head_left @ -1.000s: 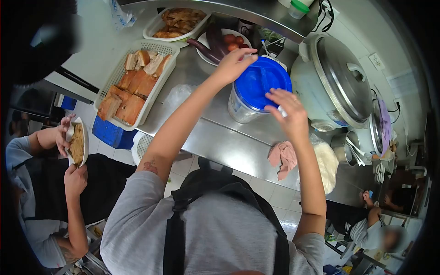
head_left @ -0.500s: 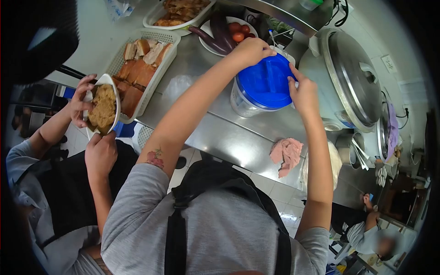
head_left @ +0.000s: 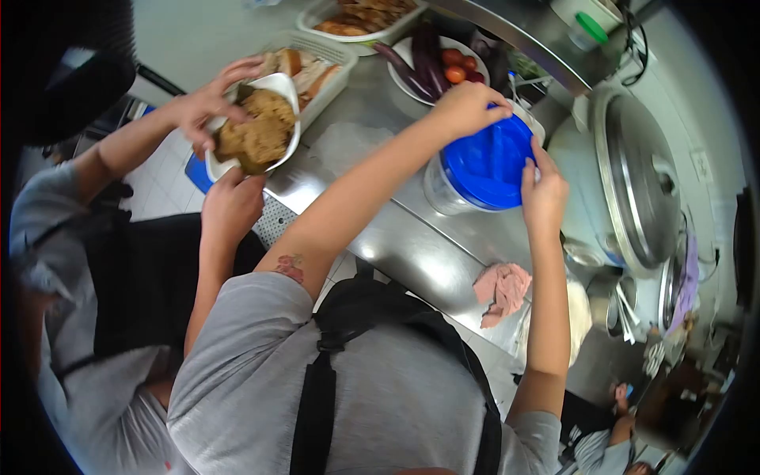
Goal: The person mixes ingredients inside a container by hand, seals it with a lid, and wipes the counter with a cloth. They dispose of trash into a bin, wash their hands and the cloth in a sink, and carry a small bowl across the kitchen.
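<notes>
A round blue lid sits on a clear plastic tub on the steel counter. My left hand grips the lid's far rim, fingertips curled at the edge. At the lid's right edge, my right hand holds the rim with thumb and fingers. Whether the lid is fastened all round I cannot tell. Just beyond my left hand is a white plate with eggplants and tomatoes. A pink cloth lies by the counter's near edge, below my right hand.
At my left a co-worker's hands hold a white bowl of brown food. Behind it stands a basket of meat. A large lidded pot stands right, under a steel shelf. Another person is at lower right.
The co-worker's bowl has moved right, now in front of the meat basket, with one hand over the food. My view has shifted slightly; both my hands stay on the blue lid.
</notes>
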Demonstrator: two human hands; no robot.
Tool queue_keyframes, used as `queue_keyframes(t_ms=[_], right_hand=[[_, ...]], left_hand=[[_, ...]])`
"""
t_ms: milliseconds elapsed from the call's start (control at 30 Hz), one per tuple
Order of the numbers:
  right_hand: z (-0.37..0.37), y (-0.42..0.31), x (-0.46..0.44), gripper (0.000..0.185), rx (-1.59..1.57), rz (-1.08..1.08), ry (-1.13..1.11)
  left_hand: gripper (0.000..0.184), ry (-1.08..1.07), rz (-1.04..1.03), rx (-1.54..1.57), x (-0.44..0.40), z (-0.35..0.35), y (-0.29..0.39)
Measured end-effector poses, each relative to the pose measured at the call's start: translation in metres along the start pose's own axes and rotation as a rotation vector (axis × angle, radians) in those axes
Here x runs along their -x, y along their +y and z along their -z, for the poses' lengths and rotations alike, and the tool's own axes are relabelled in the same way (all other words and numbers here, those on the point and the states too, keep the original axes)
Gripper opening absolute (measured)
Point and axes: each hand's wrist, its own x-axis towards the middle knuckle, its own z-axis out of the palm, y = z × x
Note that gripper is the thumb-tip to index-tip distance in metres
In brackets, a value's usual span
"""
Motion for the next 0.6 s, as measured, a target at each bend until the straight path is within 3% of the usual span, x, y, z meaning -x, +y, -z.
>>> queue_keyframes(t_ms=[33,100,200,233,300,433,500,533,567,600], right_hand=[[0.000,0.001,0.001,0.035,-0.026,0.005,-0.003],[0.002,0.001,0.004,0.036,-0.066,0.000,-0.006],[0.005,0.015,0.005,0.036,-0.168,0.036,-0.024],[0.002,0.019,0.005,0.035,-0.205,0.069,-0.023],[0.002,0.015,0.005,0.035,-0.232,0.030,-0.026],[-0.003,-0.004,0.013,0.033,-0.237,-0.146,0.022],[-0.006,-0.001,0.012,0.033,-0.221,-0.064,0.003],[-0.003,0.008,0.011,0.033,-0.195,-0.039,0.001],[0.009,0.002,0.011,0.031,-0.259,-0.003,-0.043],[0.015,0.005,0.010,0.028,-0.163,0.120,-0.024]], left_hand=[[0.025,0.014,-0.002,-0.027,0.003,0.001,0.002],[0.035,0.027,0.060,0.277,0.005,0.004,0.004],[0.051,0.252,-0.029,0.098,0.036,0.009,0.015],[0.064,0.186,0.122,0.086,0.053,0.010,0.026],[0.065,0.261,0.330,0.145,0.077,0.012,0.058],[0.064,0.356,0.301,-0.007,0.097,-0.008,0.055],[0.063,0.352,0.270,-0.140,0.095,-0.004,0.049],[0.070,0.288,0.189,0.032,0.095,0.003,0.043],[0.092,0.165,0.172,0.124,0.096,0.016,0.041],[0.104,0.091,0.253,0.467,0.102,0.026,0.046]])
